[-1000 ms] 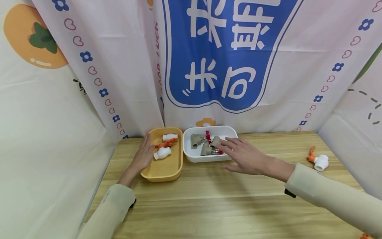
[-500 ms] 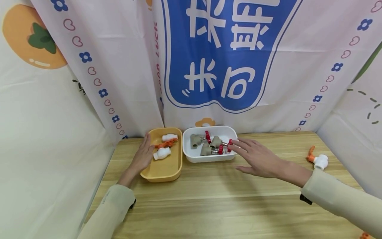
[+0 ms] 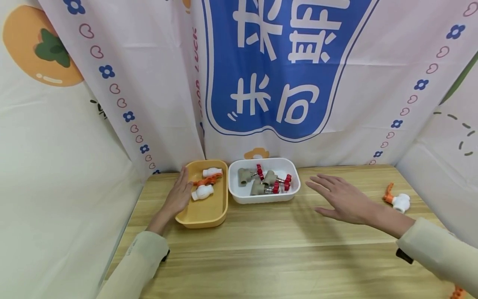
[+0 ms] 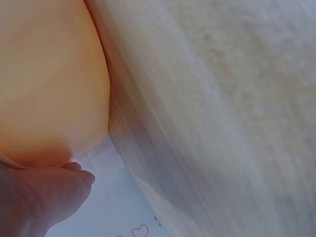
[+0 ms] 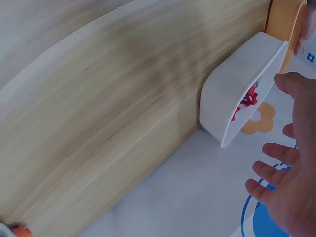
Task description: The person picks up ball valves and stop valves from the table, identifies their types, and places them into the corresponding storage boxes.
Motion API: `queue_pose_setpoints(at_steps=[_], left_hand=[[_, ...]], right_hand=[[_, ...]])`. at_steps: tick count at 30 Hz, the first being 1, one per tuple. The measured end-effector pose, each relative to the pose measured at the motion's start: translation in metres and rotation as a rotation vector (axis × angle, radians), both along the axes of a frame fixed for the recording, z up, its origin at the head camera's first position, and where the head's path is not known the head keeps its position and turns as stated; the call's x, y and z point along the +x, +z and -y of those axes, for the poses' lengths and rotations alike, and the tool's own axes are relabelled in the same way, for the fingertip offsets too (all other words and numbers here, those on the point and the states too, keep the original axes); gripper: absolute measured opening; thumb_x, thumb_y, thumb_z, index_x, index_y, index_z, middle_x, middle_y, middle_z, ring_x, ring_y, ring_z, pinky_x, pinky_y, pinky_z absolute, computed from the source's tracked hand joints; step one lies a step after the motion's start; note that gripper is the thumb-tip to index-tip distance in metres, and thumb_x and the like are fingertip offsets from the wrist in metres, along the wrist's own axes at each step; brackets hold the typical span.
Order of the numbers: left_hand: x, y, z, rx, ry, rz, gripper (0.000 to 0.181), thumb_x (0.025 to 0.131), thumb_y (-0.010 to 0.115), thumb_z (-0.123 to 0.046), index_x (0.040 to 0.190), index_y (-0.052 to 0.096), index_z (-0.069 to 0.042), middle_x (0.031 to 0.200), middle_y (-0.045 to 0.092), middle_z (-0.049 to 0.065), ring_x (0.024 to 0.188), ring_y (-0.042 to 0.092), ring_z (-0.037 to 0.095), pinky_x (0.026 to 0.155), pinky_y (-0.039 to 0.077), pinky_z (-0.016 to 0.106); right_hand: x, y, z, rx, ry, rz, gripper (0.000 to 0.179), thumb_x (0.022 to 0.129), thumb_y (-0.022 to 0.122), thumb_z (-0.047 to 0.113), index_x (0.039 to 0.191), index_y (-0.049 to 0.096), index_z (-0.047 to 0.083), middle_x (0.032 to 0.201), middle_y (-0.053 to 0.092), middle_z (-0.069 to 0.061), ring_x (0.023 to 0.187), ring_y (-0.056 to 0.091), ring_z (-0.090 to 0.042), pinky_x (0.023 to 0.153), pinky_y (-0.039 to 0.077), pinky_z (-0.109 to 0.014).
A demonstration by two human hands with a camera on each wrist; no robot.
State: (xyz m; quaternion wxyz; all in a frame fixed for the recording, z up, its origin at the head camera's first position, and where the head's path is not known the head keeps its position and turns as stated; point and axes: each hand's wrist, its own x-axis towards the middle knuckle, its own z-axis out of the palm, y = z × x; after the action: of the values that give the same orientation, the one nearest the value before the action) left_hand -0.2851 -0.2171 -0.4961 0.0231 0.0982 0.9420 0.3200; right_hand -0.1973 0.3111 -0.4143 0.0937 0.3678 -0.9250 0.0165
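My left hand [image 3: 179,196] lies along the left wall of a yellow bin [image 3: 203,211], its fingers straight against the rim; the left wrist view shows the bin's outer wall [image 4: 49,74] up close. Inside are white ball valves [image 3: 203,192] with orange handles. Beside it stands a white bin [image 3: 263,199] holding several beige pipe valves [image 3: 258,187] with red knobs. To the right of that bin, my right hand [image 3: 341,199] hovers over the table with fingers spread and nothing in them. In the right wrist view, the thumb overlaps the white bin's edge [image 5: 247,74].
A white ball valve [image 3: 401,202] with an orange handle lies on the wooden table [image 3: 261,257] at the right. Another orange piece [image 3: 457,292] shows at the lower right corner. A printed curtain [image 3: 168,83] hangs right behind the bins, with white cloth at both sides.
My right hand has drawn back to the right, away from over the white bin, uncovering the red-knobbed valves at its right end. The left hand has stayed at the yellow bin.
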Motion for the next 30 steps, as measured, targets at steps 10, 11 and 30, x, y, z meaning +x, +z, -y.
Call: queue_pose_setpoints(at_steps=[10, 11, 30], left_hand=[[0.000, 0.000, 0.000, 0.000, -0.001, 0.009, 0.064, 0.117, 0.021, -0.029, 0.167, -0.008, 0.000, 0.176, -0.011, 0.020, 0.163, -0.007, 0.040, 0.131, 0.001, 0.059], [0.000, -0.001, 0.000, 0.000, -0.002, 0.008, 0.064, 0.117, 0.021, -0.028, 0.167, -0.008, 0.000, 0.176, -0.011, 0.020, 0.163, -0.007, 0.039, 0.131, 0.001, 0.059], [0.000, -0.001, 0.003, 0.000, -0.005, 0.016, 0.065, 0.117, 0.018, -0.033, 0.167, -0.009, -0.001, 0.176, -0.012, 0.019, 0.163, -0.008, 0.039, 0.131, 0.002, 0.059]], right_hand=[[0.009, 0.000, -0.027, -0.021, -0.011, -0.023, 0.078, 0.092, 0.084, 0.034, 0.156, 0.050, 0.005, 0.153, 0.056, -0.022, 0.140, 0.054, -0.044, 0.110, 0.046, -0.066], [0.009, 0.000, -0.030, -0.023, -0.013, -0.021, 0.078, 0.091, 0.084, 0.033, 0.156, 0.050, 0.005, 0.153, 0.056, -0.022, 0.139, 0.054, -0.044, 0.109, 0.047, -0.066], [0.007, -0.008, -0.085, -0.012, -0.016, -0.067, 0.080, 0.081, 0.092, 0.027, 0.149, 0.056, 0.003, 0.143, 0.062, -0.025, 0.127, 0.061, -0.046, 0.095, 0.053, -0.067]])
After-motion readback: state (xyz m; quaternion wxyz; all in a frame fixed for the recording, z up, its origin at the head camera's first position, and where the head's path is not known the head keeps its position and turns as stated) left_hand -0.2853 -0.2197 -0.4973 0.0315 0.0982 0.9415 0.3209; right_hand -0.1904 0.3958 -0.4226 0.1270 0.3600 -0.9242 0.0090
